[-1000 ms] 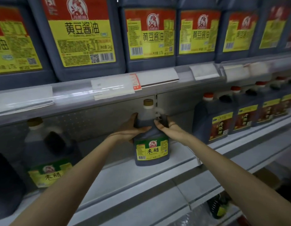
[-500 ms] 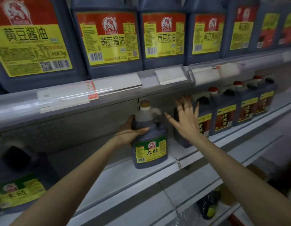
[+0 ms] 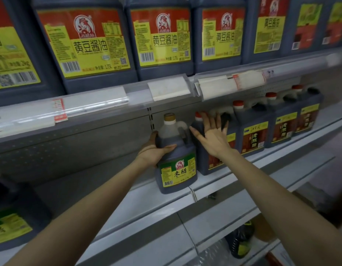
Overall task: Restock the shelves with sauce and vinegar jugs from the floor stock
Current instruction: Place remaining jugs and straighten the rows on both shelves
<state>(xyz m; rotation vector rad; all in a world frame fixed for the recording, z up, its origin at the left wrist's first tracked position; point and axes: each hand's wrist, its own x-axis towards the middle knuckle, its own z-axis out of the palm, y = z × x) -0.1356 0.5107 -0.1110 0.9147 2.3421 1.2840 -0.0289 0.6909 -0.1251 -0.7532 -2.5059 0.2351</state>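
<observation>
One 米醋 jug [image 3: 177, 170] in left hand [image 3: 153, 153]

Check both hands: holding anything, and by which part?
Left hand grips the green-label vinegar jug by its shoulder, thumb across the front. Right hand is open at the red-capped jug, holding nothing.
</observation>
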